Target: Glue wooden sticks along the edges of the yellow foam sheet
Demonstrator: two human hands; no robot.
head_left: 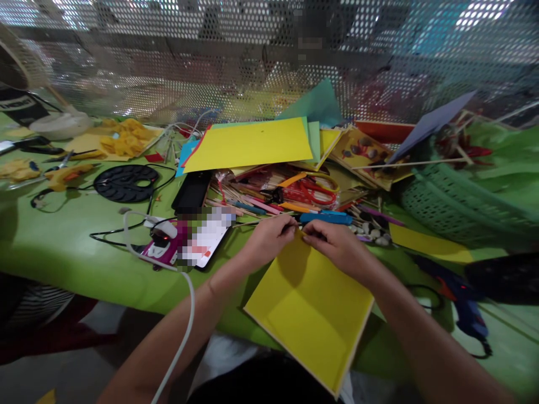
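Note:
A square yellow board (314,297) with thin pale wooden strips along its edges lies tilted at the near edge of the table, one corner overhanging toward my body. At its far corner my left hand (269,238) is closed, fingertips pinched together; what they may hold is too small to make out. Close beside it, my right hand (330,244) is closed on the board's far corner, with thumb and fingers at the edge. Just beyond both hands lies a blue cutter (326,217).
Left are a phone (213,238), a magenta power strip (168,247) and a white cable. Behind lie yellow paper (252,146), scissors (320,191) and sticks. Right are a green basket (446,196), pebbles (374,231) and a blue glue gun (467,308). A perforated metal screen (177,73) stands behind.

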